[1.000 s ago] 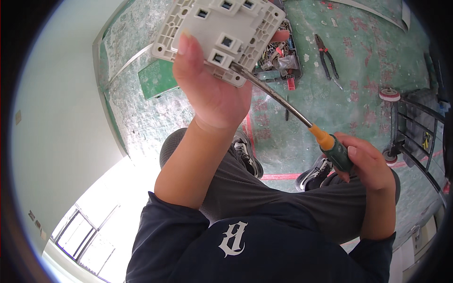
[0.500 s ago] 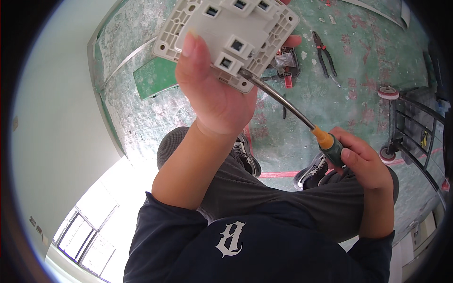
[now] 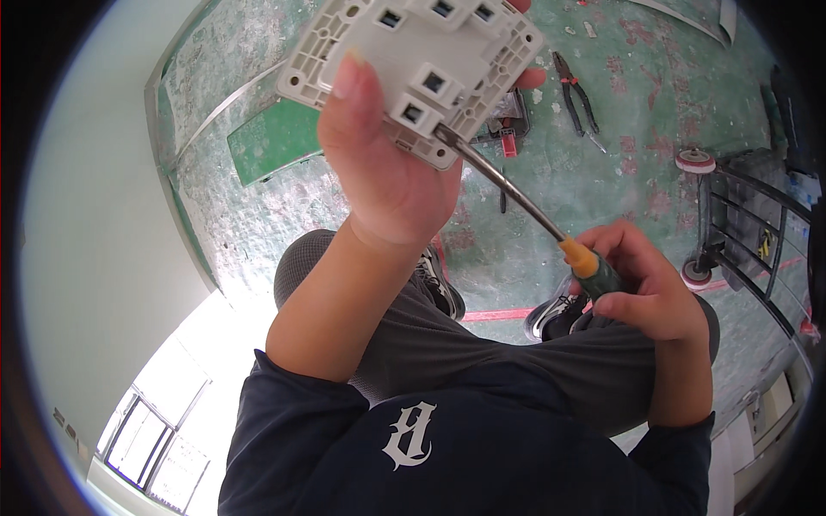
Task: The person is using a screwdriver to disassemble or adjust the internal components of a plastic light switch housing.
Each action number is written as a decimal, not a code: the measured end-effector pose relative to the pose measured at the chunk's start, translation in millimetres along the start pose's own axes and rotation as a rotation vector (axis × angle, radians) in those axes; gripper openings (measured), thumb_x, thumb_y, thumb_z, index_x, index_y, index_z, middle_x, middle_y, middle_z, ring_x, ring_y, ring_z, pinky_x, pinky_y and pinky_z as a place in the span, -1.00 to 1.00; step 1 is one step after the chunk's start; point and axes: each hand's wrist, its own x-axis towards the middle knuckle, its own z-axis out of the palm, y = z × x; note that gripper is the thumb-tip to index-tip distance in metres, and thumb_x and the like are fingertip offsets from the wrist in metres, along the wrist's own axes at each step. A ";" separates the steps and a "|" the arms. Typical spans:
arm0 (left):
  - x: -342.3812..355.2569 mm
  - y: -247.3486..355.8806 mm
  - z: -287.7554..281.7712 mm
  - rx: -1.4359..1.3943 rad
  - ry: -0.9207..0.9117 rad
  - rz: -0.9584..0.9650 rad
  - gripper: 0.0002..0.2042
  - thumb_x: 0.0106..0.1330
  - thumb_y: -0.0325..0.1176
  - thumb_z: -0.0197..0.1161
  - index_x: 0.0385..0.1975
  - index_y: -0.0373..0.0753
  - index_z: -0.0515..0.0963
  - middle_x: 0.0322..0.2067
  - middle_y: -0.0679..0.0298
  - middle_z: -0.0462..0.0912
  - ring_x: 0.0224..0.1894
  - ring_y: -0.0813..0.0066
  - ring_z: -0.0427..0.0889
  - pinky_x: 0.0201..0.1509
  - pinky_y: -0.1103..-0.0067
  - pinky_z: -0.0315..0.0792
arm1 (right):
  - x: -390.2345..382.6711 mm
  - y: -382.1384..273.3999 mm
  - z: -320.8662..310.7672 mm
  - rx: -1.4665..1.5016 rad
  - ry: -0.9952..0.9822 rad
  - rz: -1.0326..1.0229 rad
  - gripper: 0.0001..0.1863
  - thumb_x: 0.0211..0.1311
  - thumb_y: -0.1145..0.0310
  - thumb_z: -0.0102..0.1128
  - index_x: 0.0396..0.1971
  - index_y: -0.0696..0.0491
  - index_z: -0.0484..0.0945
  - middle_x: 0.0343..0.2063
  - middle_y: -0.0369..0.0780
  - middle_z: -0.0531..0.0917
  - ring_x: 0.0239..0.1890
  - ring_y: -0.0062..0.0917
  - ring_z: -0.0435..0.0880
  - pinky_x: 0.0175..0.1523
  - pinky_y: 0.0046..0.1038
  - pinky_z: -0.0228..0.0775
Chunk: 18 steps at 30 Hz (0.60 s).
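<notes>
My left hand (image 3: 391,176) grips a white wall switch panel (image 3: 404,62), its back side turned toward me. The thumb presses on the back, and some fingertips show at the far edge. Square terminal openings and a ribbed frame are visible; the panel's front is hidden. With my right hand (image 3: 650,288) I hold a screwdriver (image 3: 514,189) by its yellow and dark green handle. Its metal shaft slants up to the left, and the tip meets the panel beside the lowest terminal block, near the corner hole.
Pliers (image 3: 576,96) with dark handles lie on the worn green floor. Beyond my left wrist is a green case (image 3: 275,142); a small tray of parts (image 3: 514,116) lies partly behind the panel. A black-framed cart (image 3: 757,193) stands at the right, a pale wall (image 3: 95,215) at the left.
My right hand's fingers have shifted and loosened around the screwdriver handle, which sits slightly lower and further left. The tip stays at the same spot on the panel.
</notes>
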 end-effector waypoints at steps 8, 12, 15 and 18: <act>1.7 -7.3 -22.8 -0.006 -0.227 0.102 -0.04 0.02 0.35 0.09 0.33 -0.22 0.05 0.16 -0.15 0.31 0.19 -0.12 0.36 -0.01 0.09 0.55 | 2.5 -25.7 -11.5 0.240 -0.110 0.323 -0.51 0.08 0.27 0.34 -0.09 0.10 0.28 -0.24 -0.16 0.59 -0.21 -0.58 0.56 -0.15 -0.56 0.39; 0.7 -5.9 -16.2 0.051 -0.181 0.053 -0.04 0.01 0.35 0.09 0.33 -0.20 0.06 0.15 -0.13 0.32 0.20 -0.12 0.35 -0.02 0.07 0.55 | 2.0 5.4 -0.2 0.015 -0.050 -0.108 -0.46 0.21 0.26 0.21 0.10 0.17 0.28 -0.25 -0.23 0.60 -0.29 -0.71 0.50 -0.20 -0.66 0.36; -1.5 -6.7 -21.2 0.020 -0.274 0.008 -0.04 0.02 0.35 0.09 0.33 -0.20 0.06 0.15 -0.12 0.32 0.21 -0.12 0.34 -0.01 0.07 0.54 | 3.5 -16.4 2.3 0.068 -0.088 0.112 -0.46 0.25 0.21 0.14 0.14 0.18 0.28 -0.26 -0.25 0.60 -0.33 -0.77 0.46 -0.24 -0.67 0.33; -2.3 -8.9 -24.0 -0.061 -0.336 0.017 -0.04 0.01 0.34 0.11 0.33 -0.21 0.06 0.15 -0.12 0.32 0.21 -0.12 0.34 0.00 0.07 0.54 | -0.1 -21.8 -7.5 0.258 -0.223 0.240 -0.56 0.23 0.27 0.18 0.02 0.17 0.33 -0.26 -0.24 0.60 -0.32 -0.78 0.44 -0.25 -0.69 0.30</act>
